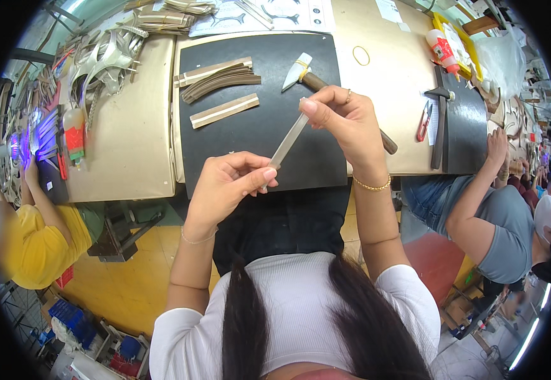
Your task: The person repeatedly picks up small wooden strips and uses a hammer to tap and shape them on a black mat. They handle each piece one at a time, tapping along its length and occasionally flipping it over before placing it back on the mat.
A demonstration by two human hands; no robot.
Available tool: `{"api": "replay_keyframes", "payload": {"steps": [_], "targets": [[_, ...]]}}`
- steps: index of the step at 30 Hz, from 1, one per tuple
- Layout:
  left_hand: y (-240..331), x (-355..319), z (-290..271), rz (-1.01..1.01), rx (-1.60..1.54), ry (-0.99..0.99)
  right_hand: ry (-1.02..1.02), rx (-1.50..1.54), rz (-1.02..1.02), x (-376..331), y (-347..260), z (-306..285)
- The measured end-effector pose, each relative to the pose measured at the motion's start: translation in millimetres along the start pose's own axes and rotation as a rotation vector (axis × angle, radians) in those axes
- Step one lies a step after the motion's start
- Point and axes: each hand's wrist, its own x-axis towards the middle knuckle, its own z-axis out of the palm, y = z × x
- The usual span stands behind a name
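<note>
My left hand (232, 182) pinches the lower end of a narrow pale grey strip (290, 140). Its upper end is pinched between the thumb and finger of my right hand (346, 120), so the strip slants upward to the right above a black mat (313, 166). Behind my right hand lies a hammer (297, 71), its wooden handle partly hidden by that hand. To the left on the mat are a fanned stack of brown strips (223, 82) and one separate tan strip (224, 111) with a white line along it.
A yellow rubber band (361, 56) lies on the tan table. Cut strap pieces (107, 60) and a glue bottle (74, 134) stand left. At right are another bottle (443, 52), a yellow tray (458, 41) and a red cutter (423, 121). People sit at both sides.
</note>
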Motion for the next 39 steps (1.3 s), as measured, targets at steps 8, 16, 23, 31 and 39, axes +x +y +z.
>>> {"api": "replay_keyframes", "payload": {"steps": [8,16,23,31,39], "targets": [[4.2,-9.2,-1.1,0.14,0.029,0.053,0.098,0.003,-0.058,-0.7,-3.4,1.2],[-9.3,-2.5,-17.4,0.123,-0.097,0.108,0.072,-0.007,0.043,9.7,-5.0,-19.5],[-26.2,7.7,-20.2,0.225,0.046,0.198,0.187,-0.266,-0.202,77.1,-7.1,-9.5],[-16.1,33.3,-28.5,0.552,0.871,0.463,0.11,-0.759,-0.056,71.0,13.2,-13.0],[-28.1,89.4,-47.5,0.701,1.222,0.514,0.217,-1.062,-0.129,34.4,48.8,-31.5]]}}
